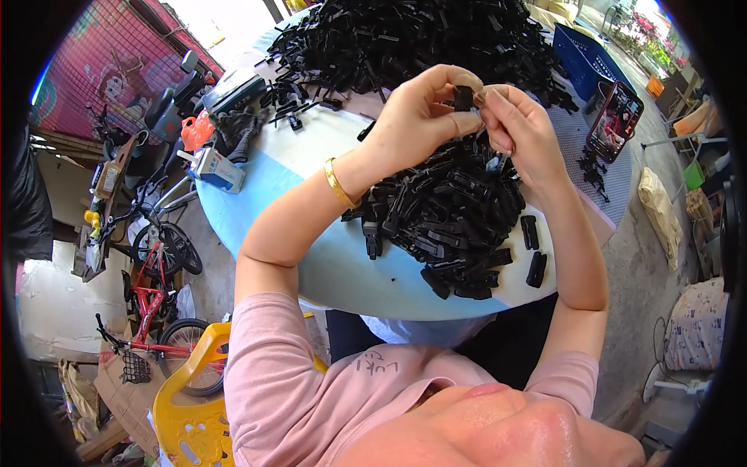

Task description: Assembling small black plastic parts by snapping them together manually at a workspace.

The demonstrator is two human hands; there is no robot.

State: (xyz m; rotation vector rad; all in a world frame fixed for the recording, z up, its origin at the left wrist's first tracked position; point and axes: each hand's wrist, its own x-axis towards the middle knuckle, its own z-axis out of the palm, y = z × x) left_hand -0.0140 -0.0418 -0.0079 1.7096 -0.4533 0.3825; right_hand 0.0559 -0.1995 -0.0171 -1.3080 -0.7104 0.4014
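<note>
Both hands are raised over the round table [303, 265], close together. My left hand [424, 117] is closed, thumb and forefinger pinching a small black plastic part [463, 99]. My right hand [521, 128] meets it from the right, its fingers pinched together near the part's edge; what lies between them is too small to make out. Below the hands lies a pile of black plastic pieces [443, 218], mostly oblong. A few oblong pieces [535, 268] rest apart at its right side.
A much larger heap of black parts [420, 39] covers the table's far side. A blue basket [583, 58] and a propped phone [615, 122] stand at the right. At the left edge are a white-and-blue carton [216, 170] and dark gloves [240, 132]. A yellow chair [194, 405] stands lower left.
</note>
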